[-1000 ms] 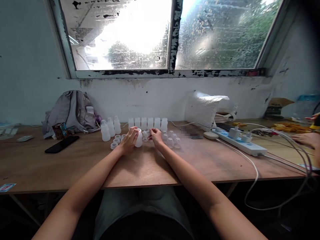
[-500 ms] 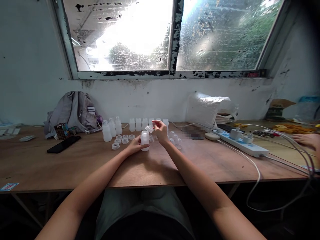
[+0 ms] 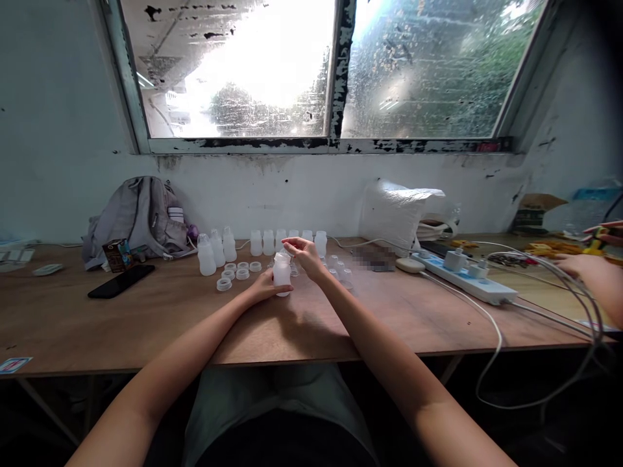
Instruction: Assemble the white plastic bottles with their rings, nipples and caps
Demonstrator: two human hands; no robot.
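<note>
A: Starting closest in?
B: With a brown wooden tabletop (image 3: 292,340); over it, two outstretched bare arms.
A: At the end of the left one?
B: A left hand (image 3: 263,286), clamped low around a frosted-white, upright plastic bottle (image 3: 281,275) at mid-table.
A: And the right?
B: A right hand (image 3: 302,254) bent over the bottle's mouth, thumb and fingers close together by a small clear piece (image 3: 281,257) on top. Impossible to tell whether pinching it or merely touching it.
A: Just beside?
B: To the left, round white plastic rings (image 3: 242,275) and a flat black phone (image 3: 121,282). To the right, partly behind the forearm, small clear domed cups (image 3: 346,277); well apart, a long white power strip (image 3: 470,280) and, past it, a co-worker's hand (image 3: 591,279).
A: Farther in?
B: Behind the rings, three frosted bottles with clear pointed tops (image 3: 217,250); behind both hands, a straight row of wide-necked frosted bottles (image 3: 268,244).
A: At the very back?
B: A grey fabric backpack (image 3: 141,220) by a pale wall (image 3: 272,191), under a window with a peeling frame (image 3: 335,139).
</note>
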